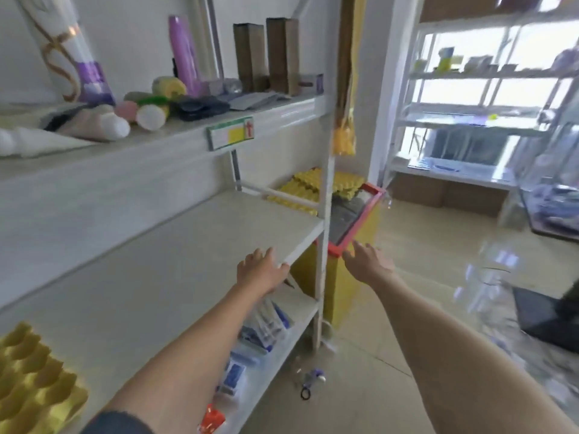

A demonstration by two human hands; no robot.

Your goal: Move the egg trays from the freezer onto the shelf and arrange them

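Left hand: the left hand [261,270] reaches forward over the front edge of the shelf [175,245]; its fingers lie loosely extended near the shelf's far corner; the grip is relaxed and holds nothing
Right hand: the right hand [368,264] is stretched out toward the freezer [351,233], fingers spread and straight; its grip is empty; the fingertips hang just beside the red rim, though motion blur leaves it unclear whether they touch it
Egg trays on the freezer: a stack of yellow egg trays [308,191] sits at the far end of the freezer top, partly hidden behind the white shelf post [324,214]
Egg tray on the shelf: one yellow egg tray [34,389] lies at the near left end of the shelf, well apart from both hands
Freezer: yellow body, red-framed dark lid, standing just beside the shelf's right end
Upper shelf: rolls and boxes [175,89] crowd the level above
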